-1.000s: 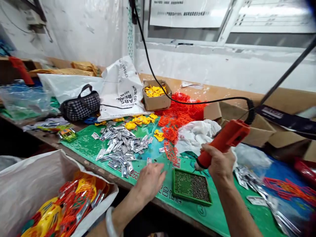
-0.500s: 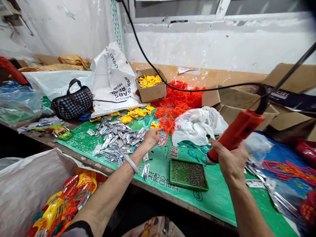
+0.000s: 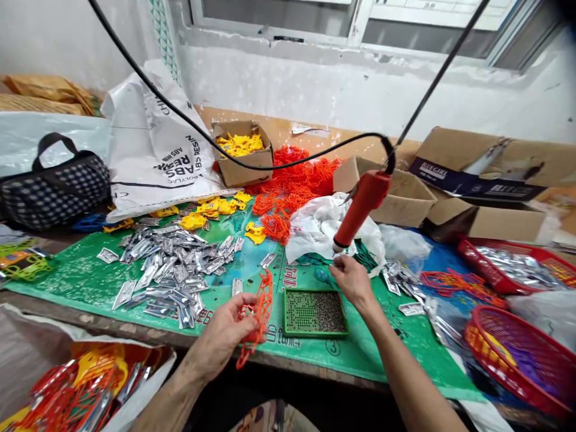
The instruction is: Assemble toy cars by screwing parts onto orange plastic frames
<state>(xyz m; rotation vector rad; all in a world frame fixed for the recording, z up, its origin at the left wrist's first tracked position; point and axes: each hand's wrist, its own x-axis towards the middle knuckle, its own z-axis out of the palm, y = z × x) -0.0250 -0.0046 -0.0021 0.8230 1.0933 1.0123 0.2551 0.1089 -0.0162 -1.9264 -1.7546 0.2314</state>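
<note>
Orange-red openwork plastic piece [image 3: 265, 300] is hanging from the left hand [image 3: 222, 333], thumb and fingers pinching it, left of the green rectangular tray [image 3: 310, 333]. Near the tip of the red cylindrical power tool [image 3: 361, 210], the right hand [image 3: 353, 281] is hovering; its grip I cannot tell.

Left hand [image 3: 221, 333], right hand [image 3: 354, 281] and forearms [image 3: 400, 366] are bare

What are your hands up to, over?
Left hand holding orange piece. Right hand by tip of driver, touch unclear. Tray between hands, over.
</note>
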